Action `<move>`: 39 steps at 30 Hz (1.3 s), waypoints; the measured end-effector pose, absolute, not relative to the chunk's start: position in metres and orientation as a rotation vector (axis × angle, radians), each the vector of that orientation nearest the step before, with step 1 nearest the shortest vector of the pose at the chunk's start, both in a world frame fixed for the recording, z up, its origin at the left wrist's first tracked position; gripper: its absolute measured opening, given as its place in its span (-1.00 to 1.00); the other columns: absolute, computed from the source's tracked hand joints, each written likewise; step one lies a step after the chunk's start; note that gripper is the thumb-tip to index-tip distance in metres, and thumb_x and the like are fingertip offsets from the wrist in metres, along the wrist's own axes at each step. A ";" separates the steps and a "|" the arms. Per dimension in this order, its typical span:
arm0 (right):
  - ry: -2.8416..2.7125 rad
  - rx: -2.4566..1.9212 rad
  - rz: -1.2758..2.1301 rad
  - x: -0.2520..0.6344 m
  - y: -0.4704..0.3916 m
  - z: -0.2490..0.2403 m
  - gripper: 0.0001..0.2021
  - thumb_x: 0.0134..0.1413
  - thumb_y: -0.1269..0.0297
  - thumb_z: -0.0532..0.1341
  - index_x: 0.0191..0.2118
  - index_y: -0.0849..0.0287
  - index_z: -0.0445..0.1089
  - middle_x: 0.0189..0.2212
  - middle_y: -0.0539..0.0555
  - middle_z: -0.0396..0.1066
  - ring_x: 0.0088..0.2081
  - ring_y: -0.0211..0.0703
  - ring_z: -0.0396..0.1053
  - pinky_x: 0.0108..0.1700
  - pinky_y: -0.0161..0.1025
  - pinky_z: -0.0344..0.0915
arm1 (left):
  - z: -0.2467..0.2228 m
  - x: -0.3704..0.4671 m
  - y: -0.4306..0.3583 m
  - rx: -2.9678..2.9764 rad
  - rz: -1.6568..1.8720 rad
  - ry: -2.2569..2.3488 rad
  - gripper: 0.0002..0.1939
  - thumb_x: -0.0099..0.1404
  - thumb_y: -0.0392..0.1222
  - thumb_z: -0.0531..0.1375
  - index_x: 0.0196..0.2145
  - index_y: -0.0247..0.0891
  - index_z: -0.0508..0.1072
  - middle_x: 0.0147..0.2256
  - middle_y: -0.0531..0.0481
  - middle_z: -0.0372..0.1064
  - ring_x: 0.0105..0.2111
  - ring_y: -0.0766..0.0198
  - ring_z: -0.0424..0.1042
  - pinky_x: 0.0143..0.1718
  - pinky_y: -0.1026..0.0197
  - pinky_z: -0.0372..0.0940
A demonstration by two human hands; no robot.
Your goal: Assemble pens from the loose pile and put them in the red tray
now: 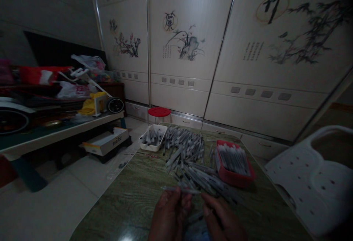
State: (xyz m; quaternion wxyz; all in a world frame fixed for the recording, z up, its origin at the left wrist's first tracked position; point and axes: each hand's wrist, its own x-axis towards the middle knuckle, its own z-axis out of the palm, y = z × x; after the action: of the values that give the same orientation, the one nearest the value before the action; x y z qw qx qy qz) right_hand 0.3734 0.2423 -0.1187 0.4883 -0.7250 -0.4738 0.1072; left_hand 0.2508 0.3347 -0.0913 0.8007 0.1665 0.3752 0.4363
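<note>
My left hand (171,211) pinches a slim clear pen (183,190) between thumb and fingers, holding it level above the table. Close to the pen's right end is my right hand (222,217), its fingers curled; whatever they hold is too dark to make out. Just beyond both hands lies a loose heap of similar pens (187,143), spreading toward the right. Upright in a red basket (234,179) stand many more pens. A white basket (151,147) at the far left of the table holds others. Between my wrists is a bluish plastic-looking item (196,230), partly hidden.
The wood-patterned table (129,193) carries everything near me. On the right stands a white plastic chair (311,182). Behind the table is a red stool (159,112). A low bench (68,134) at left bears bags and a wheeled toy, with an open box (107,143) beneath.
</note>
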 end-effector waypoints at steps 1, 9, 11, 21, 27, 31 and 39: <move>-1.159 -1.762 0.270 0.373 0.243 -0.118 -0.64 0.28 0.05 0.13 0.00 0.04 0.58 -0.08 0.13 0.62 -0.06 0.02 0.57 -0.04 -0.19 0.48 | -0.091 0.250 0.335 0.363 0.940 0.809 -0.84 0.37 -0.41 0.20 -0.39 -0.33 0.43 -0.42 -0.07 0.50 -0.41 0.31 0.56 -0.33 0.30 0.50; -1.151 -1.855 0.311 0.394 0.243 -0.115 -0.65 0.23 0.09 0.13 -0.06 0.09 0.58 -0.07 0.14 0.61 -0.01 0.06 0.54 0.02 -0.10 0.41 | -0.096 0.233 0.351 0.378 1.031 0.844 -0.90 0.38 -0.40 0.19 -0.32 -0.33 0.42 -0.35 -0.12 0.54 -0.32 0.27 0.59 -0.24 0.26 0.53; -1.197 -1.897 0.326 0.402 0.244 -0.115 -0.67 0.24 0.13 0.11 -0.11 0.11 0.58 -0.11 0.15 0.61 -0.04 0.05 0.54 0.01 -0.08 0.39 | -0.097 0.228 0.356 0.379 1.052 0.854 -0.91 0.39 -0.41 0.18 -0.31 -0.34 0.42 -0.34 -0.13 0.54 -0.34 0.29 0.59 -0.26 0.28 0.53; -1.545 -2.138 0.376 0.401 0.266 -0.097 -0.71 0.26 0.32 0.05 -0.10 0.12 0.52 -0.11 0.15 0.55 -0.06 0.00 0.50 -0.01 -0.12 0.32 | -0.097 0.218 0.370 0.352 1.086 0.851 -0.90 0.39 -0.44 0.17 -0.31 -0.37 0.43 -0.34 -0.13 0.53 -0.36 0.30 0.60 -0.29 0.30 0.53; -1.731 -2.284 0.250 0.398 0.294 -0.084 -0.75 0.23 0.38 0.05 -0.21 0.06 0.49 -0.23 0.06 0.52 -0.19 -0.10 0.48 -0.16 -0.23 0.24 | -0.096 0.212 0.373 0.360 1.097 0.854 -0.92 0.37 -0.43 0.19 -0.30 -0.36 0.43 -0.32 -0.15 0.54 -0.33 0.27 0.61 -0.27 0.29 0.54; -1.755 -2.367 0.182 0.407 0.304 -0.087 -0.74 0.18 0.43 0.06 -0.24 0.07 0.50 -0.24 0.09 0.51 -0.21 -0.08 0.46 -0.23 -0.22 0.18 | -0.096 0.209 0.376 0.324 1.097 0.854 -0.92 0.38 -0.44 0.18 -0.30 -0.37 0.43 -0.33 -0.17 0.55 -0.35 0.27 0.61 -0.30 0.29 0.54; -1.822 -2.409 0.134 0.412 0.307 -0.097 -0.76 0.17 0.42 0.08 -0.25 0.05 0.48 -0.25 0.07 0.51 -0.22 -0.07 0.47 -0.26 -0.22 0.15 | -0.094 0.203 0.380 0.317 1.106 0.852 -0.92 0.38 -0.43 0.19 -0.31 -0.37 0.42 -0.35 -0.14 0.53 -0.38 0.29 0.60 -0.34 0.32 0.53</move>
State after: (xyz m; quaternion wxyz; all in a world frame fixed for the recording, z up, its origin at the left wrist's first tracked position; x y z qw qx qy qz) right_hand 0.4115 0.3074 -0.0972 0.0593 -0.7954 -0.6015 0.0441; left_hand 0.2031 0.3797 -0.0941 0.7548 0.1451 0.3904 0.5068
